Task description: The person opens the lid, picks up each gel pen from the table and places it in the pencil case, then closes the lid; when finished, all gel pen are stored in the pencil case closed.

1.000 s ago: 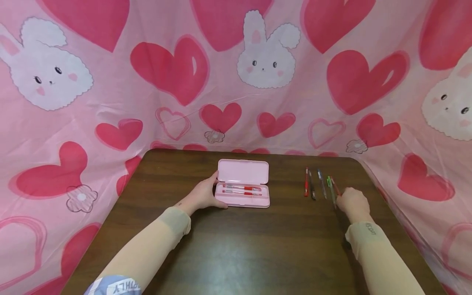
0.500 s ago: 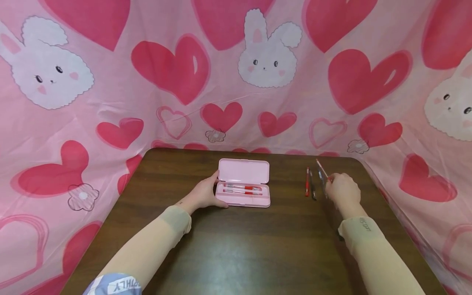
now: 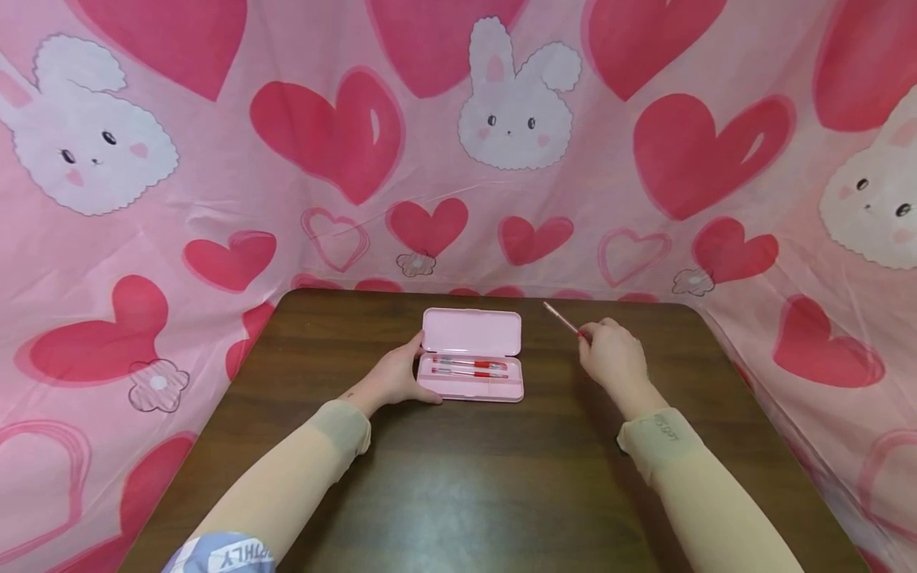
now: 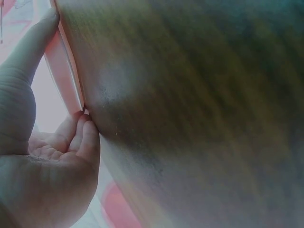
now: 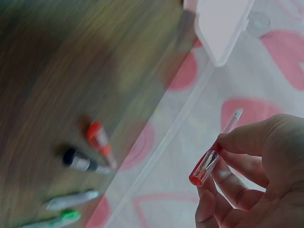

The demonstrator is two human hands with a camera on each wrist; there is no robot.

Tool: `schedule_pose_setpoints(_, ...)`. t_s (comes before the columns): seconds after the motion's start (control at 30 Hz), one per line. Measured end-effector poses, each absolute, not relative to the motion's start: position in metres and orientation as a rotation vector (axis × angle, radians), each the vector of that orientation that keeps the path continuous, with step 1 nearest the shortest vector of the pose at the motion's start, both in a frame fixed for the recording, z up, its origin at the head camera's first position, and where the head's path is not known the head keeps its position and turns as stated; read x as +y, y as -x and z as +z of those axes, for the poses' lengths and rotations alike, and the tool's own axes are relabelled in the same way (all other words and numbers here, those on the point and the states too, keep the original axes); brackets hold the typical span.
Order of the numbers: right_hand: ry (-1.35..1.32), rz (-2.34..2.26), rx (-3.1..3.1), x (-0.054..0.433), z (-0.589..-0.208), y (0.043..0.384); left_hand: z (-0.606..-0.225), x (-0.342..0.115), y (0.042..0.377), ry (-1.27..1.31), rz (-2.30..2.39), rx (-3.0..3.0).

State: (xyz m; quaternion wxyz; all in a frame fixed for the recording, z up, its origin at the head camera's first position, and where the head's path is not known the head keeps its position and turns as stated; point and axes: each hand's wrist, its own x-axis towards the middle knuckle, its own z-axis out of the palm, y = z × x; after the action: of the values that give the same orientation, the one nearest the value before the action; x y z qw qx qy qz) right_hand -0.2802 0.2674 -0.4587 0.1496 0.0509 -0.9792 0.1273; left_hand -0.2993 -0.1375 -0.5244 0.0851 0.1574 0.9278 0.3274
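An open pink pencil case point(image 3: 473, 333) lies on the brown table, its lid tilted back. Two red pens point(image 3: 469, 364) lie side by side in its tray. My left hand point(image 3: 390, 378) holds the case's left end, thumb at the front and fingers at the back corner. To the right of the case, my right hand point(image 3: 616, 358) pinches a red pen point(image 5: 205, 166) with a clear cap between thumb and fingers, above the table. Its slim tip end points up and to the left in the head view.
The right wrist view shows a red pen point(image 5: 99, 137), a black pen point(image 5: 78, 159), a greyish pen point(image 5: 71, 200) and a green-ended pen point(image 5: 52, 221) on the table. My right hand hides them in the head view. Pink heart-patterned cloth point(image 3: 329, 143) hangs around the table.
My right hand has lifted the red pen from beside the others and carried it left, towards the case. The left hand stays on the case.
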Motion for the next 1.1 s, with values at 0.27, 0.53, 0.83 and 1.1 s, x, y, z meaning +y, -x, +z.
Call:
schedule_pose_setpoints(0.27, -0.226, 0.361, -2.809, 0.238, -0.459, 0.283, -0.524, -0.137, 0.300, -0.474, 0.957, 2.778)
schedule_pose_setpoints(0.53, -0.303, 0.312, -2.793, 0.212, -0.466, 0.284, -0.524, -0.137, 0.302, -0.485, 0.950, 2.783)
schedule_pose_setpoints(0.83, -0.452, 0.272, -2.797, 0.181, -0.480, 0.283, -0.522, -0.136, 0.299, -0.479, 0.978, 2.765)
schedule_pose_setpoints(1.1, -0.514, 0.253, -2.807, 0.159, -0.492, 0.282, -0.523, -0.136, 0.298, -0.457, 0.976, 2.765)
